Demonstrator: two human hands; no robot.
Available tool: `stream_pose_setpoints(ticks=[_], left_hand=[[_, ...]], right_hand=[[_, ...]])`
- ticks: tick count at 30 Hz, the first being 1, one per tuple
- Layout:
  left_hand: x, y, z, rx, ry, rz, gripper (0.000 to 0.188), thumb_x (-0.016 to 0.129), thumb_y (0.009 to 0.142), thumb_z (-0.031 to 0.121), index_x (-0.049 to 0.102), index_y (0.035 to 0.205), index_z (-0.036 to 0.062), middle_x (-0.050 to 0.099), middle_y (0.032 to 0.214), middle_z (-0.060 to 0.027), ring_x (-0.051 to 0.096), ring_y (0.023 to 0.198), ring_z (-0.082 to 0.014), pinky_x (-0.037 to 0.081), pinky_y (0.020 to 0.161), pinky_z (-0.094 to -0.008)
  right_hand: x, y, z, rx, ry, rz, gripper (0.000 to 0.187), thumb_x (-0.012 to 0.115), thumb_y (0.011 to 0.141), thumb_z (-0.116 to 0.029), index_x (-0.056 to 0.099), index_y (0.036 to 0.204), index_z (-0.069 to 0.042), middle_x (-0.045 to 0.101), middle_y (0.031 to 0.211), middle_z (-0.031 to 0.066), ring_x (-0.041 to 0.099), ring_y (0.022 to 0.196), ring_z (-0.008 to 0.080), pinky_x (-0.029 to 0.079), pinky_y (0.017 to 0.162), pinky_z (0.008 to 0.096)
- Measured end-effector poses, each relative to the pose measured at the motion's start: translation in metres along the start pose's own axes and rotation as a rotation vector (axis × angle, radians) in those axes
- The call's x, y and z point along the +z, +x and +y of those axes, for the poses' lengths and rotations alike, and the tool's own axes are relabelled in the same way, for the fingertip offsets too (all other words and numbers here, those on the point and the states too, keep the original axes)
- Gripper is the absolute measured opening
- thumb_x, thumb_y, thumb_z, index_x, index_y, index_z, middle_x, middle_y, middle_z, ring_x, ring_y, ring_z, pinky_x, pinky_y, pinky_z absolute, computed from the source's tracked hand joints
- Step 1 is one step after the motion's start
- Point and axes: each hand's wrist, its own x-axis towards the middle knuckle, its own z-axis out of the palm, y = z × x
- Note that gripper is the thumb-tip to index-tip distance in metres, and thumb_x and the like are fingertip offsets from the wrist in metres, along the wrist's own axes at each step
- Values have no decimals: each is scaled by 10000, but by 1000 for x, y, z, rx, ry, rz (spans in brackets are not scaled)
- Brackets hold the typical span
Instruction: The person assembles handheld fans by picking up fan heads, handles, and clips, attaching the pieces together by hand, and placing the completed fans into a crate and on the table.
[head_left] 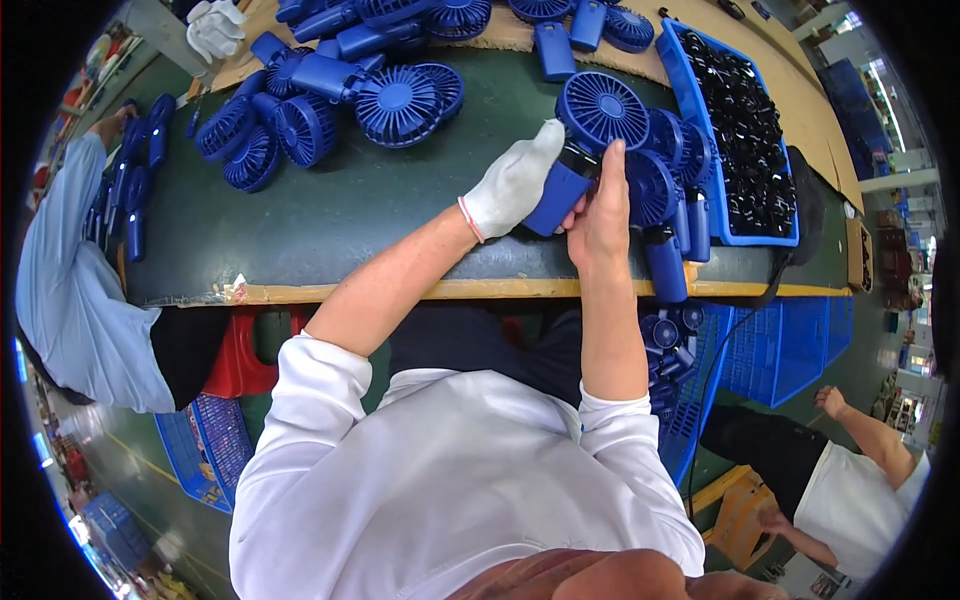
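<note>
A blue hand-held fan (pixel 590 130) with a round grille and a thick handle is held over the dark green table (pixel 340 220). My left hand (pixel 515 180), in a white glove, grips the handle from the left. My bare right hand (pixel 600 215) holds the handle's lower end from the right, its fingers reaching up to the fan's neck. More blue fans (pixel 670 190) lie right beside it, between my hands and a blue bin.
A pile of blue fans (pixel 330 100) covers the table's far left. A blue bin (pixel 690 95) of small black parts stands at the right. A blue crate (pixel 690 370) of fans sits under the table edge. One person in a light blue shirt (pixel 70 290) works at the left, another person (pixel 860 480) at the lower right.
</note>
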Motion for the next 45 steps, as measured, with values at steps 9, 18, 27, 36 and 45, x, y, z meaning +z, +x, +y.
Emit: stream_pose_setpoints(ticks=[9, 18, 27, 36, 45], left_hand=[[5, 4, -6, 34, 119, 87, 648, 249, 1014, 508, 617, 860, -2, 635, 682, -93, 603, 536, -150, 508, 515, -279], [13, 10, -17, 65, 92, 102, 481, 347, 1001, 415, 580, 1098, 6, 641, 906, -96, 619, 741, -180, 515, 667, -293], [12, 13, -20, 16, 221, 172, 394, 362, 1000, 312, 530, 1160, -7, 614, 864, -123, 616, 739, -193, 506, 653, -298], [1, 18, -25, 15, 175, 253, 498, 393, 1000, 397, 467, 1238, -33, 567, 852, -87, 590, 753, -182, 504, 674, -277], [7, 24, -34, 240, 413, 348, 505, 396, 1002, 382, 493, 1218, -63, 587, 1069, -147, 593, 994, -225, 492, 881, -352]], right_hand=[[11, -9, -11, -157, -114, 76, 248, 684, 810, -233, 652, 903, -6, 615, 694, 59, 469, 368, 92, 325, 275, 238], [-36, -31, -43, -750, -850, 18, 429, 816, 616, -192, 665, 978, -16, 667, 922, 139, 637, 891, 285, 488, 813, 375], [-101, -31, -52, -979, -1370, 137, 392, 838, 555, -334, 705, 705, 3, 555, 1159, 231, 524, 1079, 396, 422, 946, 455], [-88, -38, -37, -765, -1342, 216, 429, 833, 574, -369, 732, 815, -29, 480, 1178, 248, 468, 1100, 410, 411, 864, 490], [-84, -41, -38, -701, -1321, 302, 494, 855, 549, -382, 684, 785, 18, 524, 982, 207, 497, 942, 351, 428, 768, 450]])
